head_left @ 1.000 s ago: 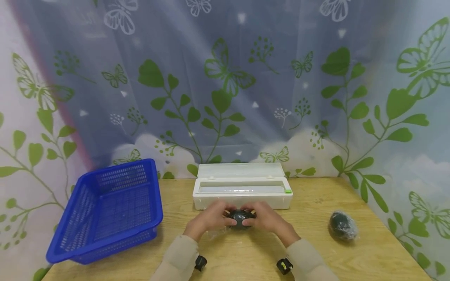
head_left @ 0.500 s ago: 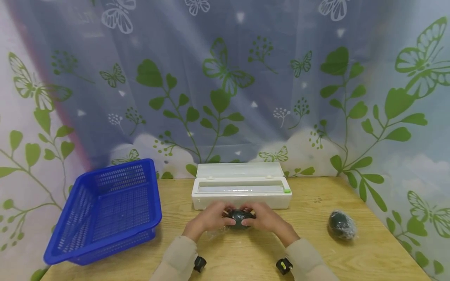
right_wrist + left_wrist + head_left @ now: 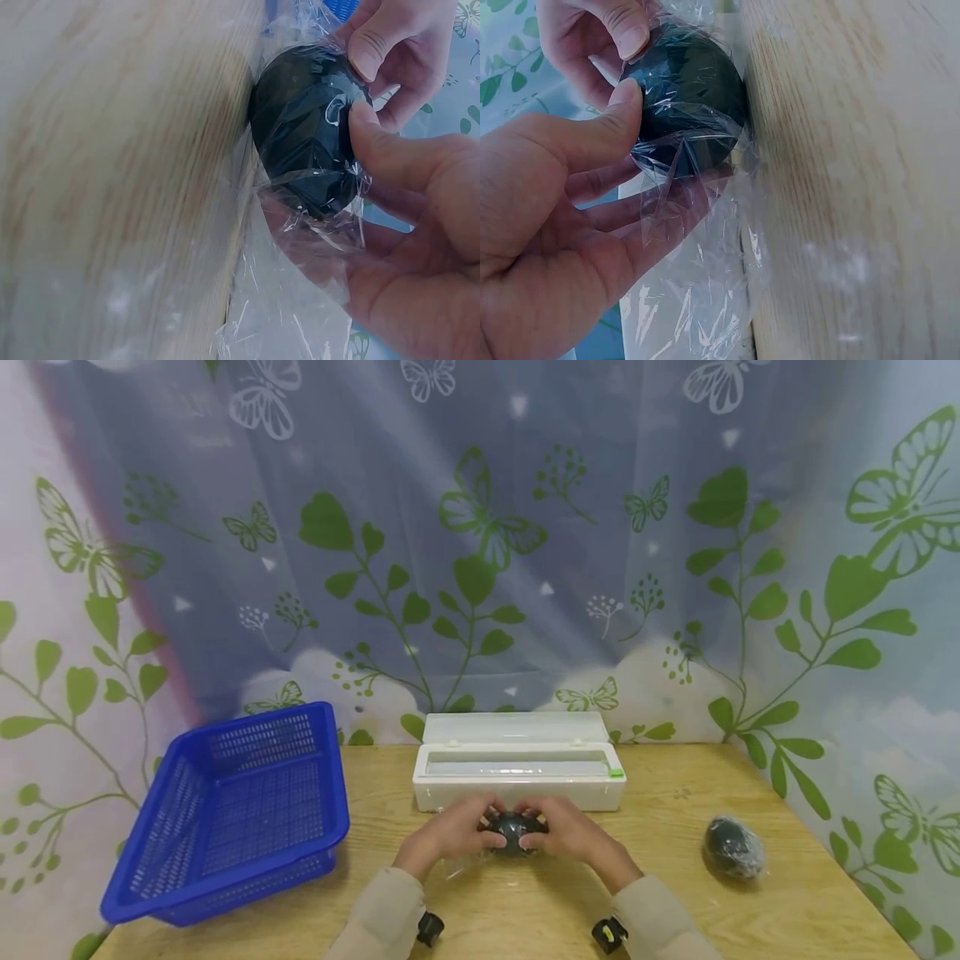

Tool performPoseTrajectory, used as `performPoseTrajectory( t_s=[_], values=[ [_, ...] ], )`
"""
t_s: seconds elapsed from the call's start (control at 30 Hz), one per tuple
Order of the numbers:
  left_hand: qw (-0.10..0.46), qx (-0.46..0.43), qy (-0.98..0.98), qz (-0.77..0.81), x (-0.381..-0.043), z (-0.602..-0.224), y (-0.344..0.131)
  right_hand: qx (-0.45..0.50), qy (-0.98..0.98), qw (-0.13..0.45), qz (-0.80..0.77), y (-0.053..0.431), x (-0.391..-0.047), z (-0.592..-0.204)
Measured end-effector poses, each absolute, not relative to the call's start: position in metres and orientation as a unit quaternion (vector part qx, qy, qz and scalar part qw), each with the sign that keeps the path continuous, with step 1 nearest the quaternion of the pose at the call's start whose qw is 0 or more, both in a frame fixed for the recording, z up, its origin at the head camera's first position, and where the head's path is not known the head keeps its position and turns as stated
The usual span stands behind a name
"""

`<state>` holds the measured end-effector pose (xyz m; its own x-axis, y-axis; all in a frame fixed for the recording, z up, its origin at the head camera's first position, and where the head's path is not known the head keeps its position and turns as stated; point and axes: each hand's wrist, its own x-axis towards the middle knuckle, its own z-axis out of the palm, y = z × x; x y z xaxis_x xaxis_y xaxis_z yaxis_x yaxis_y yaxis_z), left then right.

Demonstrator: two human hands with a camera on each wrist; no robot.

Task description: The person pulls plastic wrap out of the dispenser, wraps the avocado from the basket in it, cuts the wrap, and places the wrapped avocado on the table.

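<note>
The fingers of the left hand [image 3: 450,833] and right hand [image 3: 567,835] are gripping a dark green, rounded object [image 3: 513,835] between them, the thumbs pressing its near side. Crinkled, clear plastic film [image 3: 705,277] is covering it and spreading over the fingers. Both forearms are slanting inward. Just beyond the fingers, a white, oblong, lidded box [image 3: 517,793] is standing open on the pale wooden counter [image 3: 660,802]; a film-wrapped, dark oval object [image 3: 733,847] is lying well to their right, a blue, perforated plastic basket [image 3: 258,818] resting to their left.
</note>
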<state>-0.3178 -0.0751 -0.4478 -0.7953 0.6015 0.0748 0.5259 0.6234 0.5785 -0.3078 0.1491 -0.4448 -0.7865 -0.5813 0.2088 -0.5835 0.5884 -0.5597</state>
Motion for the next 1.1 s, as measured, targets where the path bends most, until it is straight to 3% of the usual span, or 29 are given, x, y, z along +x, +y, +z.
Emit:
performPoseTrajectory(
  t_s=[0.43, 0.77, 1.1],
  values=[
    [0.095, 0.298, 0.894, 0.321, -0.312, -0.443, -0.077, 0.292, -0.901, -0.035, 0.318, 0.150, -0.301, -0.442],
    [0.125, 0.299, 0.883, 0.339, -0.312, -0.438, -0.077, 0.316, -0.894, -0.047, 0.316, 0.151, -0.300, -0.437],
    [0.118, 0.309, 0.888, 0.321, -0.311, -0.435, -0.078, 0.313, -0.894, -0.062, 0.314, 0.150, -0.296, -0.435]
  ],
)
